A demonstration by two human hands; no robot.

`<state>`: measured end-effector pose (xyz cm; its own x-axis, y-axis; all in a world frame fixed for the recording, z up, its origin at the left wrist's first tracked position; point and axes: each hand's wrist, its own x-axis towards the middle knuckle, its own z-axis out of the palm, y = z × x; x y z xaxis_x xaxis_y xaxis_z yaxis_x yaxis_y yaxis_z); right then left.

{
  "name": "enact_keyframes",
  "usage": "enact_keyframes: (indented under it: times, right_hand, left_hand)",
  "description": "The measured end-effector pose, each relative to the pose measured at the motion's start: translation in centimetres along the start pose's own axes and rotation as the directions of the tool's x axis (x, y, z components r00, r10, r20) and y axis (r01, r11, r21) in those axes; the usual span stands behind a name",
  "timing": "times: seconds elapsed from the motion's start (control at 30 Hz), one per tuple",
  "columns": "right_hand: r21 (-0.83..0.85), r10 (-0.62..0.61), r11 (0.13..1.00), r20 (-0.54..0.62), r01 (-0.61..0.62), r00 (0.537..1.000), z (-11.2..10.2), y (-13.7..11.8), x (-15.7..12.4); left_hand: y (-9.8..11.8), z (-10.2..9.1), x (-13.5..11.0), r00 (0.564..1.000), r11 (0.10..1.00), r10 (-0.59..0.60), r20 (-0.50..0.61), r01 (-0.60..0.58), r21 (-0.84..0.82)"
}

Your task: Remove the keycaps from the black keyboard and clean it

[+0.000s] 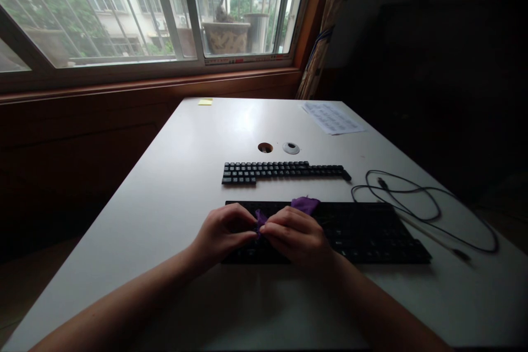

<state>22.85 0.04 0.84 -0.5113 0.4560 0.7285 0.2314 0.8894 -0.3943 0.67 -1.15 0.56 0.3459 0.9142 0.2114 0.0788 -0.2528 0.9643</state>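
Over the left part of a black keyboard (367,231), my two hands meet fingertip to fingertip. My left hand (226,231) is closed in a pinch on a bunched end of a purple cloth (306,205). Facing it, my right hand (299,235) also has its fingers closed on the cloth, whose loose part sticks out behind the knuckles. Whether anything small sits inside the pinched fold is hidden. Behind the keyboard, loose black keycaps (268,170) stand in close rows on the white table (165,192).
A black cable (412,209) lies coiled to the keyboard's right. Beyond the keycaps are a round hole (265,148) and a white round cover (291,148). Printed sheets (332,118) lie at the far right, a yellow sticky note (205,102) at the far left edge.
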Motion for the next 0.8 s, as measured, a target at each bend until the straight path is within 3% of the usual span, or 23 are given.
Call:
enact_keyframes:
  times: [0.27,0.4,0.63,0.8]
  right_hand:
    - [0.022,0.152,0.988,-0.105,-0.150,0.983,-0.53,-0.42,0.26]
    - [0.058,0.154,0.987,-0.117,-0.148,0.981,-0.22,-0.81,0.39]
    - [0.090,0.128,0.988,-0.003,-0.127,0.992,0.24,-0.64,0.18]
    - [0.055,0.096,0.994,-0.016,-0.095,0.995,0.22,-0.55,0.30]
  left_hand:
    - [0.05,-0.06,0.18,0.998,0.999,0.046,-0.037,-0.047,-0.005]
    - [-0.22,-0.04,0.15,0.997,0.998,0.068,-0.025,-0.068,0.004]
    - [-0.44,-0.09,0.11,0.995,0.996,0.089,-0.034,-0.089,0.016]
    - [-0.44,-0.13,0.08,0.997,0.997,0.072,-0.018,-0.073,-0.031]
